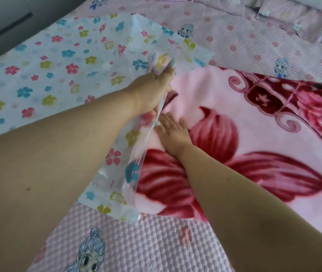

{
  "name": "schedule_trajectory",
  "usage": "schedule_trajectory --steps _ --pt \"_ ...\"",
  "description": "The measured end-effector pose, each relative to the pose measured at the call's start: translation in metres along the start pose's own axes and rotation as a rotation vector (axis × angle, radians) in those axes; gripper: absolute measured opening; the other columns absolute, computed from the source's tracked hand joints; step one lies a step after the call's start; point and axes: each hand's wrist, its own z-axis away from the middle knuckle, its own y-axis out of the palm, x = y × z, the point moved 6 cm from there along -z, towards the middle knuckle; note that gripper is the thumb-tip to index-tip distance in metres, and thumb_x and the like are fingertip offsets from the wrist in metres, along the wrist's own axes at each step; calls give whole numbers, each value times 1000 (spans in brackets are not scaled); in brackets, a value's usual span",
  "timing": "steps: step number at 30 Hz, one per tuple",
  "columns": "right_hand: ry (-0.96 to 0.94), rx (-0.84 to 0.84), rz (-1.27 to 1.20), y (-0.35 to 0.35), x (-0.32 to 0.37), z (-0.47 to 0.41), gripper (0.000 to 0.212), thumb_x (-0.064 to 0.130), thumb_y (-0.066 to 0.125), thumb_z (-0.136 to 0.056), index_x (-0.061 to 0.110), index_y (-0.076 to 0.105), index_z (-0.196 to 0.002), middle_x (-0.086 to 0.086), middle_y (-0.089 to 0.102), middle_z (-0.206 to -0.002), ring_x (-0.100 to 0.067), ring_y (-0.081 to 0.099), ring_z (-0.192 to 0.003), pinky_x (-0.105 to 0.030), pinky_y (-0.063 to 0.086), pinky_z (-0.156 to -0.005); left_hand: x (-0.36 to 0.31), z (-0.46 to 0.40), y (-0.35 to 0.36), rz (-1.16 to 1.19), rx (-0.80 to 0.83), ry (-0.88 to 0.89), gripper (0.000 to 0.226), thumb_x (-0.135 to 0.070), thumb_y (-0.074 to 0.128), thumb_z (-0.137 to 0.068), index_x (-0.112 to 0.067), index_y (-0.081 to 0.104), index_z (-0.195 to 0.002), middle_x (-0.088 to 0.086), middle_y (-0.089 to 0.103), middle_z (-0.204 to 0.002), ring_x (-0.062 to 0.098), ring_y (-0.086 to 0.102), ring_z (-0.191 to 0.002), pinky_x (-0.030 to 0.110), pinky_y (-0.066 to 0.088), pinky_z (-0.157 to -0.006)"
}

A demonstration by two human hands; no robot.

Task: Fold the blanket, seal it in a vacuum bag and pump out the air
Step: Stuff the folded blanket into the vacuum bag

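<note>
Your left hand [157, 87] pinches up the top lip of the flower-printed vacuum bag [58, 61] to keep its mouth open, while your right hand [173, 132], flat and unclenched, pushes the folded pink blanket [254, 138] lying just beside that mouth inward.

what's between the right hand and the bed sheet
The folded pink blanket: in the head view the right hand lies flat on it, and the blanket rests on the bed sheet.

Left hand [152, 91] clenched (arm outstretched); right hand [173, 132] flat, fingers extended.
</note>
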Motion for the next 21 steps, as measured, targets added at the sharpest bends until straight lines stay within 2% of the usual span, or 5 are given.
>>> schedule_trajectory --steps 7,10,13,17,21 --pt "77 -281 -483 -19 -10 62 43 32 28 -105 16 52 -138 -1 47 -146 -15 34 -139 -17 15 -108 10 11 32 -87 53 100 69 -59 15 -97 -13 59 -124 15 66 -80 30 64 -88 35 48 -87" --pt "141 -368 -571 -13 -11 101 44 35 30 -104 17 55 -135 3 52 -141 -10 40 -135 -25 24 -115 18 28 51 -193 60 167 67 -61 15 -95 -16 64 -105 13 61 -111 30 54 -117 34 43 -90" --pt "268 -518 -752 -16 -13 126 41 39 35 -102 22 61 -129 10 61 -129 -4 50 -123 -27 37 -108 34 58 69 -461 60 145 72 -71 4 -87 -39 61 -117 7 28 -154 23 27 -142 44 35 -104" --pt "417 -517 -958 -5 -11 153 41 44 36 -101 26 59 -129 13 60 -126 -1 52 -118 -23 39 -102 48 104 79 -613 -35 121 88 -76 -8 -79 -39 59 -123 6 24 -154 27 43 -128 42 46 -86" --pt "561 -478 -1007 -3 -13 161 39 49 41 -97 23 62 -116 8 67 -110 -9 61 -104 -33 48 -96 61 122 74 -598 -110 -13 100 -76 -20 -74 -35 44 -139 9 27 -152 31 41 -128 45 41 -96"
